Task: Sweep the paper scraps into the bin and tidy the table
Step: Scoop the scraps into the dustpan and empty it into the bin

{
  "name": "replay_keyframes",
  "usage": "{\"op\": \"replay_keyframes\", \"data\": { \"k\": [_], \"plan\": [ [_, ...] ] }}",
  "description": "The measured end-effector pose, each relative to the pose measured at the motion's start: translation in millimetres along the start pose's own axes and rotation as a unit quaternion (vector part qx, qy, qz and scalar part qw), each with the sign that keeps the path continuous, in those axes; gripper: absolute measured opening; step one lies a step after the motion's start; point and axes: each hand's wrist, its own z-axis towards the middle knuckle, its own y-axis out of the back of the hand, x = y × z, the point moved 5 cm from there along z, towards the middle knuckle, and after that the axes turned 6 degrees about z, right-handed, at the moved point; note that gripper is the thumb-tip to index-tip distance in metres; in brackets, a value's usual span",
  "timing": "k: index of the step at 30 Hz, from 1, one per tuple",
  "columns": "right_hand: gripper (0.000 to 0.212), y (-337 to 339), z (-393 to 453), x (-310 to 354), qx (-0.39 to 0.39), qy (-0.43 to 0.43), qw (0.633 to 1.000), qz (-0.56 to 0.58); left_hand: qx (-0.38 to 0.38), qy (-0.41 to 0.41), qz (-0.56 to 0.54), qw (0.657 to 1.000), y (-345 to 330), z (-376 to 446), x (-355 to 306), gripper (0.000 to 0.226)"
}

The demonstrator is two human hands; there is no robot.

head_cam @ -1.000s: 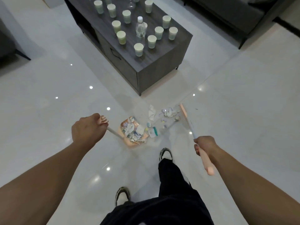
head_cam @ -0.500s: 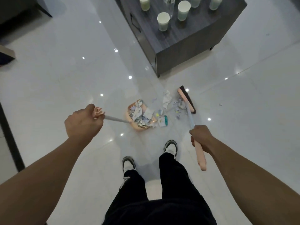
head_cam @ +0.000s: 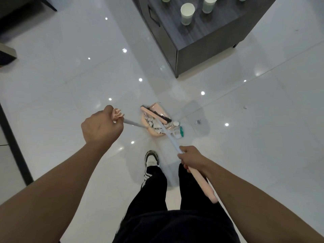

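The broom head (head_cam: pixel 155 115) has swung left onto the dustpan (head_cam: pixel 154 122) since a moment ago. Right hand (head_cam: pixel 192 159) clenches the broom, left hand (head_cam: pixel 101 126) the pan handle. Most paper scraps (head_cam: pixel 158 126) sit inside; specks (head_cam: pixel 198 121) remain rightward, cups (head_cam: pixel 187 14) crowd the far table (head_cam: pixel 201 39). No readable writing.

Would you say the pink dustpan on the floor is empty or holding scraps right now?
Holding scraps: the dustpan shows paper scraps heaped inside, with the broom head across it.
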Motion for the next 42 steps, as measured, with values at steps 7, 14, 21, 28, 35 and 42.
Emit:
{"op": "replay_keyframes", "data": {
  "k": [7, 14, 21, 28, 35, 42],
  "plan": [
    [0.024, -6, -27, -12, -0.064, 0.016, 0.991, 0.120, 0.023, -0.020, -0.032, 0.999, -3, -9, 20, 0.025],
    [0.023, 25, -61, -35, -0.160, 0.051, 0.969, 0.179, 0.011, -0.084, -0.062, 0.995, 2, -13, 51, 0.035],
    [0.020, 39, -54, -52, -0.219, 0.019, 0.943, 0.251, 0.028, -0.127, -0.032, 0.991, 4, -15, 73, 0.033],
    [0.010, -25, -43, -57, -0.147, -0.067, 0.920, 0.358, 0.029, -0.185, -0.039, 0.981, 0, -30, 51, 0.027],
    [0.012, -60, -48, -26, -0.021, -0.089, 0.916, 0.391, 0.022, -0.210, -0.032, 0.977, 4, -19, 32, 0.024],
    [0.017, -35, -77, -14, -0.011, -0.061, 0.930, 0.362, 0.036, -0.194, -0.048, 0.979, 11, -7, 38, 0.024]
  ]
}}
